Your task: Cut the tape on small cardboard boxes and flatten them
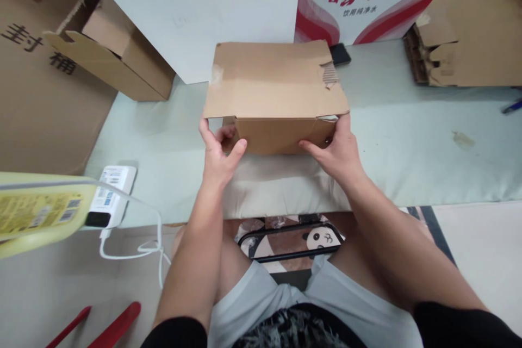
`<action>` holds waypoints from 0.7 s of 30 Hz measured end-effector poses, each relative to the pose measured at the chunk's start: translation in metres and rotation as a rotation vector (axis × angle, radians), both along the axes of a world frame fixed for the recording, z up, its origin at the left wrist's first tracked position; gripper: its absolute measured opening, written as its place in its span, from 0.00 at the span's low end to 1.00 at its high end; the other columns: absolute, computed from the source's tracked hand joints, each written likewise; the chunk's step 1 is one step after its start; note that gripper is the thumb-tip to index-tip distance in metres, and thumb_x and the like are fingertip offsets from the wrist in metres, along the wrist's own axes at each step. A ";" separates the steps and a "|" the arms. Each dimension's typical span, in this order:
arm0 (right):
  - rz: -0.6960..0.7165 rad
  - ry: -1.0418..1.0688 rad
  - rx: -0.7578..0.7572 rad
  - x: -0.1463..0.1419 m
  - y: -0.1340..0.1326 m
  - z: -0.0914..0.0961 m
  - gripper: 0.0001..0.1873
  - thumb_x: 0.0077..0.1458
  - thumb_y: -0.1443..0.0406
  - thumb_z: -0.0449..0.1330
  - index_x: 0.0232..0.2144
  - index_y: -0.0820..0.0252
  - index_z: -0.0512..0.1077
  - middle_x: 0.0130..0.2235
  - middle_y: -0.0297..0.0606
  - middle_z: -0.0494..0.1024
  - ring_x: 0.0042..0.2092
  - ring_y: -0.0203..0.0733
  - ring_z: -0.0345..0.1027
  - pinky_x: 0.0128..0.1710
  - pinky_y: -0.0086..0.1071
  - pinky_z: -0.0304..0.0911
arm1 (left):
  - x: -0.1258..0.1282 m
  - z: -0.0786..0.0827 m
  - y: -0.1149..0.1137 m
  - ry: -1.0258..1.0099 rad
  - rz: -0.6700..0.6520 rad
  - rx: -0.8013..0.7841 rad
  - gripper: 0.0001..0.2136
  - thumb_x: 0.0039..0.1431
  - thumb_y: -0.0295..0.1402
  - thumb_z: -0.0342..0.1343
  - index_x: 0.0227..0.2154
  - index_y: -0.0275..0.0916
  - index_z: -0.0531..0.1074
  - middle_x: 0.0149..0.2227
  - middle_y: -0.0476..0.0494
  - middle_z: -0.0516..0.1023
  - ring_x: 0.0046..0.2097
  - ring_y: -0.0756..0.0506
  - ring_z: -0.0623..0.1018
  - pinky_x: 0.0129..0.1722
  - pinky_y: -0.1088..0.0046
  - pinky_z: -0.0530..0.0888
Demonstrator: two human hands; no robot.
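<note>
**Two hands hold a brown carton near the desk's front edge**

From here I see the left hand [222, 153] gripping the left end of a brown carton [269, 81], its thumb against the near face. The right hand [341, 144] grips the opposite end, thumb likewise in front; some of its fingers are hidden. The carton is just in from the middle of the cloth-covered desk's [408, 147] front edge. Its top is torn at the right, showing a corrugated patch [329, 75].

Behind it, along the back, stand a plain white box [232, 11] and a red-lettered box [362, 2], with a small black object [341, 54] by the carton's far right corner. Folded cardboard [477, 38] lies toward the back right corner, a blue pen [513, 106] at the right edge.

Toward the back left corner sits an open carton [147, 68]; near the front left corner, a white power bank [120, 187] trails a white cable [159, 223] over the edge.
</note>
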State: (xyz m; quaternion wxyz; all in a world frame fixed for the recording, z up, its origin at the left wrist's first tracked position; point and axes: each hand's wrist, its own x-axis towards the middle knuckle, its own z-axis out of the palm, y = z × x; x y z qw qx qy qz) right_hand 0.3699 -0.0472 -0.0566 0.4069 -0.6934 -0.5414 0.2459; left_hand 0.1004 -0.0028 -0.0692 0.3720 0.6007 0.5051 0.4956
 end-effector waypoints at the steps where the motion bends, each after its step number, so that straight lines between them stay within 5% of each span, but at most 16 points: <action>1: -0.007 0.016 -0.025 0.000 -0.001 0.001 0.42 0.41 0.49 0.72 0.54 0.56 0.64 0.39 0.43 0.77 0.38 0.54 0.73 0.40 0.50 0.72 | -0.001 0.000 0.001 0.031 0.051 0.031 0.52 0.48 0.62 0.67 0.68 0.45 0.47 0.44 0.41 0.76 0.46 0.40 0.78 0.50 0.58 0.74; 4: 0.023 0.107 0.067 0.000 -0.003 0.006 0.30 0.51 0.43 0.65 0.47 0.56 0.70 0.40 0.44 0.79 0.41 0.52 0.74 0.42 0.47 0.72 | -0.005 0.005 0.001 0.100 0.184 0.079 0.44 0.49 0.62 0.66 0.61 0.43 0.57 0.42 0.42 0.76 0.43 0.42 0.78 0.47 0.61 0.74; 7: 0.083 0.224 0.222 0.002 -0.001 0.009 0.29 0.59 0.40 0.57 0.46 0.56 0.73 0.48 0.46 0.81 0.51 0.53 0.75 0.51 0.47 0.71 | -0.006 0.012 -0.001 0.085 0.180 0.099 0.40 0.49 0.61 0.66 0.57 0.42 0.61 0.43 0.41 0.77 0.43 0.42 0.79 0.45 0.62 0.75; 11: 0.102 0.344 0.216 0.009 0.003 0.008 0.33 0.55 0.36 0.58 0.47 0.54 0.74 0.50 0.45 0.82 0.54 0.54 0.76 0.54 0.48 0.71 | -0.009 0.019 -0.002 0.085 0.082 0.114 0.40 0.46 0.58 0.71 0.57 0.43 0.64 0.49 0.39 0.77 0.44 0.41 0.80 0.41 0.66 0.77; 14: 0.034 0.430 0.140 0.014 0.007 0.004 0.30 0.52 0.37 0.61 0.41 0.54 0.76 0.50 0.44 0.82 0.56 0.57 0.74 0.59 0.50 0.68 | -0.015 0.023 -0.004 -0.031 -0.021 -0.009 0.39 0.48 0.58 0.69 0.59 0.44 0.67 0.34 0.47 0.78 0.27 0.49 0.76 0.26 0.73 0.71; 17: -0.009 0.558 0.132 0.016 0.010 0.001 0.25 0.47 0.45 0.66 0.42 0.52 0.75 0.52 0.39 0.82 0.58 0.55 0.73 0.62 0.51 0.66 | -0.020 0.023 -0.003 -0.211 -0.082 -0.167 0.34 0.55 0.58 0.61 0.59 0.44 0.70 0.19 0.55 0.68 0.16 0.52 0.64 0.16 0.74 0.59; 21: -0.046 0.631 0.142 0.017 0.010 0.002 0.24 0.44 0.53 0.64 0.45 0.50 0.75 0.50 0.36 0.82 0.54 0.52 0.75 0.59 0.50 0.69 | -0.023 0.020 0.004 -0.227 0.036 -0.185 0.19 0.56 0.46 0.65 0.46 0.40 0.78 0.23 0.51 0.75 0.24 0.49 0.72 0.24 0.71 0.68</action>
